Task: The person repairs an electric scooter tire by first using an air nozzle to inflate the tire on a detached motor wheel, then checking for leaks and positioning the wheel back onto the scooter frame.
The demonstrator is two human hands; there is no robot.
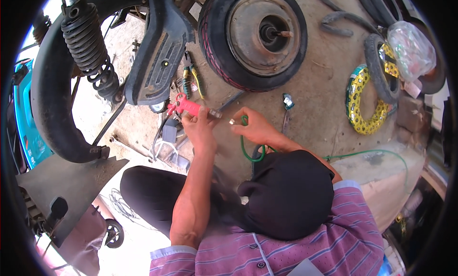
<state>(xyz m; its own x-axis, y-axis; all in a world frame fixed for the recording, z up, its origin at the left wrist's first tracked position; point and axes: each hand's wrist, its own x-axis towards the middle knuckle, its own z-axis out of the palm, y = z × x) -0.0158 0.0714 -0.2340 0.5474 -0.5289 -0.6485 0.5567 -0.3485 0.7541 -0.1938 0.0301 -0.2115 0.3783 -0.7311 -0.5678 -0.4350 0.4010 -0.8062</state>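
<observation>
Red plastic marks the air gun (183,106), clasped in the left hand (200,128) with its body jutting out to the left of the fist and a metal nozzle (214,114) poking right, toward the other hand. The fingers wrap fully round it, a closed grip that seems meant to keep the nozzle level and steady. The right hand (255,126) is closed too, pinching the brass end (232,121) of the green hose (248,149) between thumb and fingertips, just beside the nozzle tip but not touching it; held so, the two ends face each other for mating. The hose loops down below that hand and trails off right across the concrete floor (324,99). Beyond the hands, well apart, a wheel (253,37) lies flat with its axle up. Pliers (191,80) rest near the gun, under the scooter body (162,47), and a yellow tyre (365,102) lies farther right.
</observation>
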